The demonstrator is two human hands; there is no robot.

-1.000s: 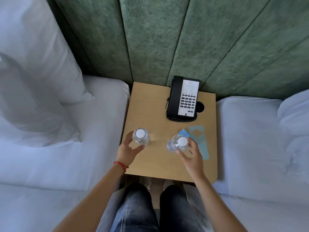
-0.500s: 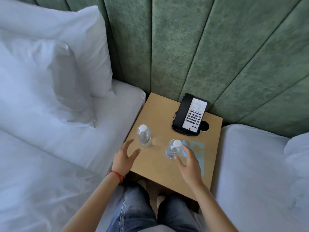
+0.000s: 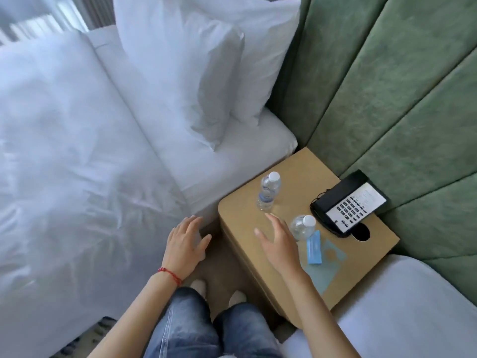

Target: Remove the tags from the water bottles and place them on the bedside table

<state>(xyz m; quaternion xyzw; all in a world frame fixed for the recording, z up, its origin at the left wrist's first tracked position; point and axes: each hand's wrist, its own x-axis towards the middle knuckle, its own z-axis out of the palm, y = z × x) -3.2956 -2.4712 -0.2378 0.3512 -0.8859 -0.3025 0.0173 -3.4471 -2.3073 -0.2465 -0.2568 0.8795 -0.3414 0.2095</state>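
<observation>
Off both bottles [image 3: 268,191] now, hands [image 3: 277,245] empty

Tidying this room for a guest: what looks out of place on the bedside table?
Little stands out: both water bottles stand upright, capped. Only the blue tags lie loosely overlapped near the phone.

We can't read the phone [image 3: 355,205] keypad, way too small. The right hand [image 3: 280,245] covers part of the nearer bottle [image 3: 302,228], and the pale blue tag [image 3: 325,264] print is unreadable.
</observation>
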